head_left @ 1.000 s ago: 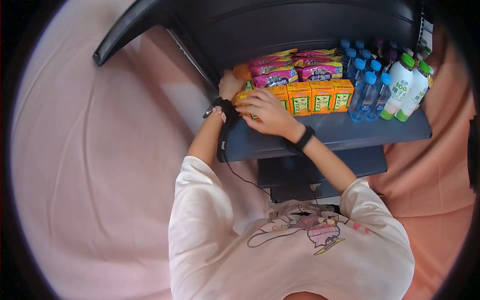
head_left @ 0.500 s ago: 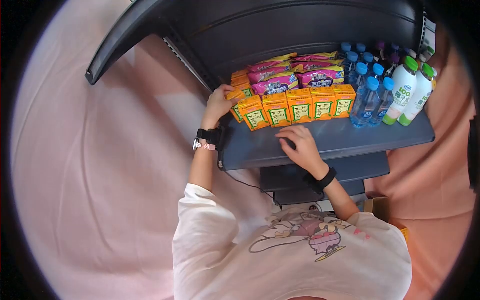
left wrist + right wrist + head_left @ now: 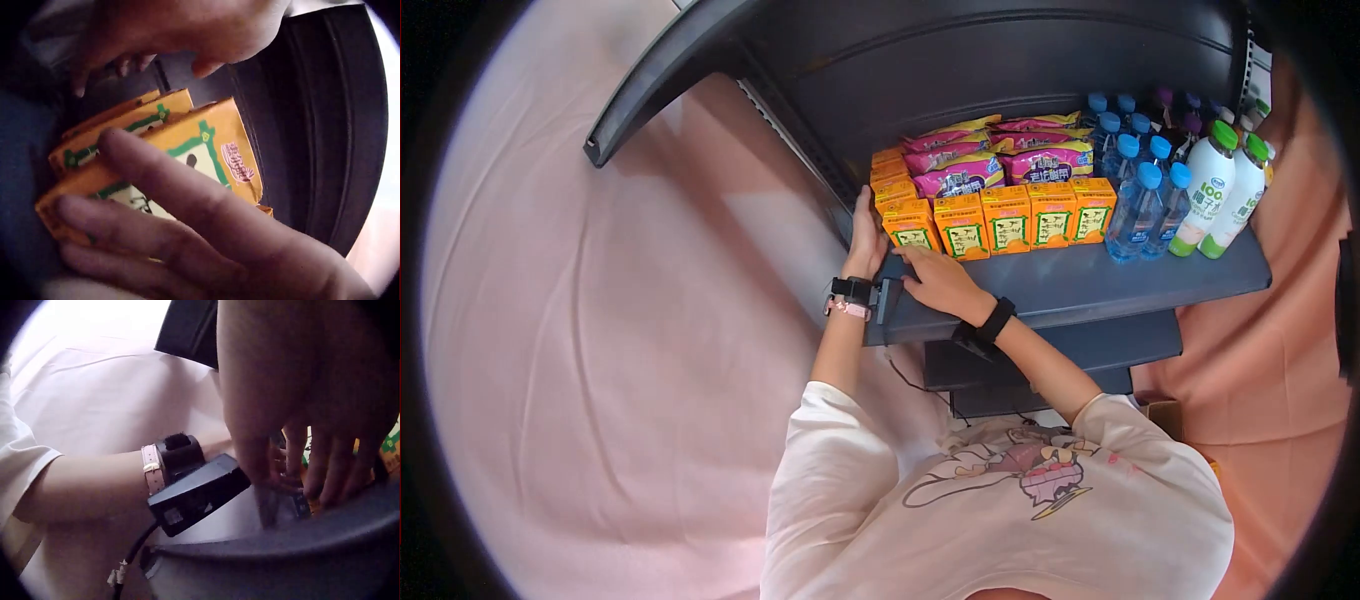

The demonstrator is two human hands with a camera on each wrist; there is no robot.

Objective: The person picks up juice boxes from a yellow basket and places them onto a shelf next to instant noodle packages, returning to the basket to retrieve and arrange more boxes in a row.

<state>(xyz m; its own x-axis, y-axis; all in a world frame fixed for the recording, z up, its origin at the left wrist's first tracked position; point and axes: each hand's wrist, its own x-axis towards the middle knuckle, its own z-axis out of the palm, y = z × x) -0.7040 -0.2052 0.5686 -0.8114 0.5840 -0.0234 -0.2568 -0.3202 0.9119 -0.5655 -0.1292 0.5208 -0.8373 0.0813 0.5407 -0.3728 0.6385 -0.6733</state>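
Observation:
Small orange drink cartons [image 3: 1008, 222] stand in a front row on the dark shelf, with several more in a column behind the leftmost carton [image 3: 911, 226]. Along the left side of that column lies my left hand [image 3: 866, 240], its fingers stretched out beside the cartons. My right hand [image 3: 945, 282] is at the lower front of the leftmost carton. In the left wrist view, the right hand's extended fingers [image 3: 181, 200] cross the front face of a carton [image 3: 234, 150]. The right wrist view shows the fingers pointing down near the carton, partly hidden by the shelf edge.
Pink and purple snack packets [image 3: 960, 178] lie behind the front cartons. To the right stand blue-capped water bottles [image 3: 1138, 215] and white bottles with green caps [image 3: 1205, 190]. The shelf [image 3: 1050, 280] has a raised front edge, and a dark side bracket [image 3: 650, 90] rises at the left.
The right hand dropped away from the front row, then came back left to the leftmost carton. The left hand moved down along the column's side. The leftmost cartons now stand straighter in line.

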